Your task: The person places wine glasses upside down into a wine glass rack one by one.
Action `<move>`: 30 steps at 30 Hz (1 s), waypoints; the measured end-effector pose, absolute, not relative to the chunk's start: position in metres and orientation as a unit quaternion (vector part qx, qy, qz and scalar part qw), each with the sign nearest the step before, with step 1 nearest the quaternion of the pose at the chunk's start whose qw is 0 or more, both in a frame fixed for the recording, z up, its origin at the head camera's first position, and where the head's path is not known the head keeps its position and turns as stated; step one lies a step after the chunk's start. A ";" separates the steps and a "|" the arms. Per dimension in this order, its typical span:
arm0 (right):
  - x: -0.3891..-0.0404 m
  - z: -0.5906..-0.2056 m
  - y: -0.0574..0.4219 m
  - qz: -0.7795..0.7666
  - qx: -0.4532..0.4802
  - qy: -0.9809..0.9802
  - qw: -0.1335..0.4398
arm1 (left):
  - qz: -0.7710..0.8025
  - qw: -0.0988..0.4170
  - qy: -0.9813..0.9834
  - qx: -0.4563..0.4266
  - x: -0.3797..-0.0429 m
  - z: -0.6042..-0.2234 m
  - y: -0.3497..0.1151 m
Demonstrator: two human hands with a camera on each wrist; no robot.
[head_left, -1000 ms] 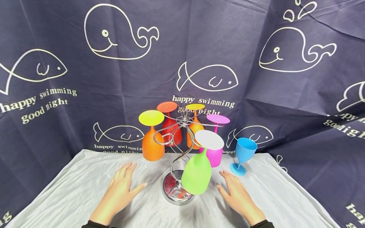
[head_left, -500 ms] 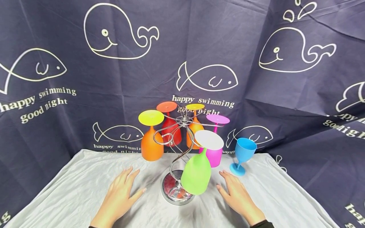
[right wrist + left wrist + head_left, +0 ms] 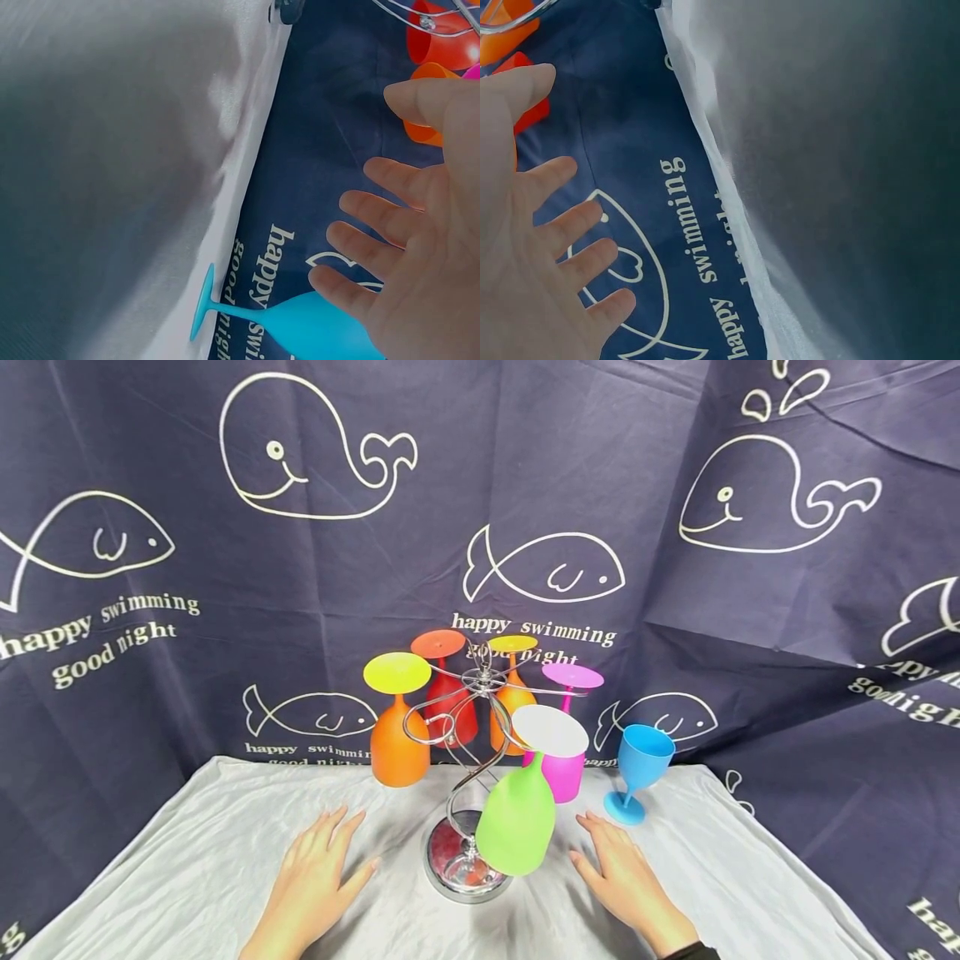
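Observation:
A chrome spiral rack [image 3: 480, 681] stands on a round shiny base in the middle of the table. Upside down on its arms hang a yellow-footed orange goblet [image 3: 400, 747], a red goblet [image 3: 452, 706], another orange goblet [image 3: 512, 714], a magenta goblet [image 3: 564, 772] and a green goblet [image 3: 517, 822] with a white-looking foot. A blue goblet [image 3: 645, 760] stands upright at the right, beyond my right hand [image 3: 630, 881]. My left hand [image 3: 311, 881] is left of the base. Both hands hold nothing, fingers extended and thumbs apart, as the wrist views also show.
White cloth [image 3: 180, 860] covers the table. A dark blue curtain [image 3: 360, 568] printed with whales and fish hangs close behind the rack and round both sides.
My left hand has drawn back slightly, toward me and a little left, away from the rack. The right hand, rack and goblets stay where they were.

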State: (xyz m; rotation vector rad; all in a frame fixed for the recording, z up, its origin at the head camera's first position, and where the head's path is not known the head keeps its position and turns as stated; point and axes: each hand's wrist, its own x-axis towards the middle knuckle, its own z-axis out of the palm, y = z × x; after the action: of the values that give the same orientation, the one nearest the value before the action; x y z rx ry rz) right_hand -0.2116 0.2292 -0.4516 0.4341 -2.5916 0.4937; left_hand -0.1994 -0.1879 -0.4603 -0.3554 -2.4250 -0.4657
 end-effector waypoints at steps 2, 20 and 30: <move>-0.211 -0.451 0.229 0.178 0.159 -0.943 0.234 | -0.177 0.321 -0.921 -0.134 -0.200 -0.461 -0.188; -0.221 -0.436 0.255 0.133 0.171 -0.931 0.294 | -0.180 0.308 -0.925 -0.130 -0.201 -0.460 -0.189; -0.244 -0.404 0.275 0.108 0.175 -0.914 0.349 | -0.179 0.290 -0.931 -0.129 -0.200 -0.459 -0.190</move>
State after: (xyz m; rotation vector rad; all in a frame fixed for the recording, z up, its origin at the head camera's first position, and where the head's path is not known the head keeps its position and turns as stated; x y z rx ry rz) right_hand -0.2443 0.2751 -0.4039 0.4538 -2.3689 0.2810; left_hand -0.1995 -0.1905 -0.4588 -0.3449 -2.4850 -0.4789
